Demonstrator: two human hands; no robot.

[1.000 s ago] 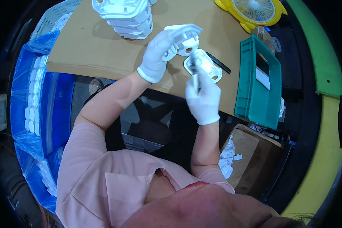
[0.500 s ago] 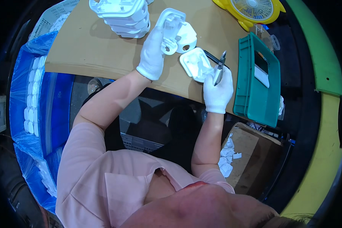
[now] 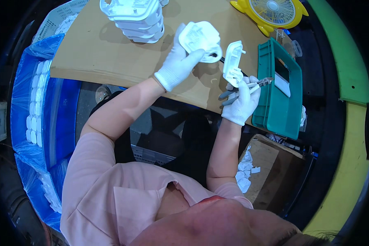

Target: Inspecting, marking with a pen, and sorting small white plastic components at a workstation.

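Note:
My left hand (image 3: pixel 177 67), in a white glove, is closed around a white moulded plastic housing (image 3: pixel 199 39) above the table. A rounded tab with a dark hole shows at the housing's lower right. To its right, my gloved right hand (image 3: pixel 241 104) grips a smaller white plastic cover (image 3: pixel 232 61) by its near end, tilted up on edge. That same hand also keeps a pair of cutting pliers (image 3: pixel 265 81) in its palm, jaws pointing right and grey handles sticking out to the left. A dark, thin object lies partly hidden behind the cover.
A stack of white housings (image 3: pixel 141 24) stands on the brown tabletop (image 3: pixel 98 61). At right are a green crate (image 3: pixel 276 110) and a yellow fan (image 3: pixel 270 14). Blue-lined bins (image 3: pixel 37 102) with white parts stand left. A cardboard box (image 3: pixel 270 164) holds white scraps below right.
My left hand has turned the housing over and shifted it slightly right. My right hand has raised and tilted the cover on edge, and the pliers' jaws have swung from upward to rightward.

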